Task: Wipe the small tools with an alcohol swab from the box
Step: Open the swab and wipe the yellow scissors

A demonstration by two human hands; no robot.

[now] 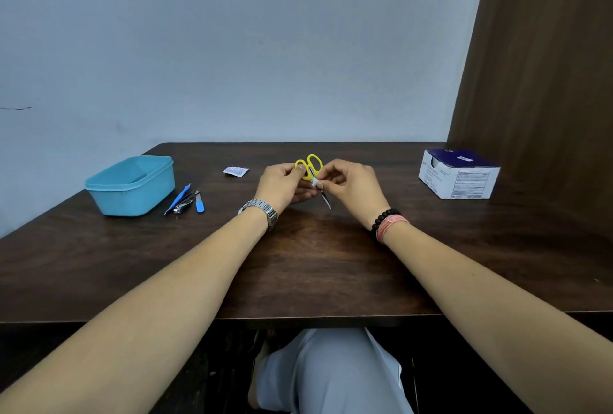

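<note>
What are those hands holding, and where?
The left hand grips yellow-handled scissors by the handles; the right hand pinches a white swab around the blades.

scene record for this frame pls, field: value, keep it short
surface: dark wooden table
left hand: holds the yellow-handled scissors by the handles
right hand: pinches a white swab against the scissor blades
blade tips: point toward the person, clear of the table
waiting tools: blue-handled pieces and a nail clipper, lying beside the tub
tub: light blue, open, left side; contents not visible
swab box: white and dark blue, far right
wrapper: small torn sachet, behind the left hand
</note>
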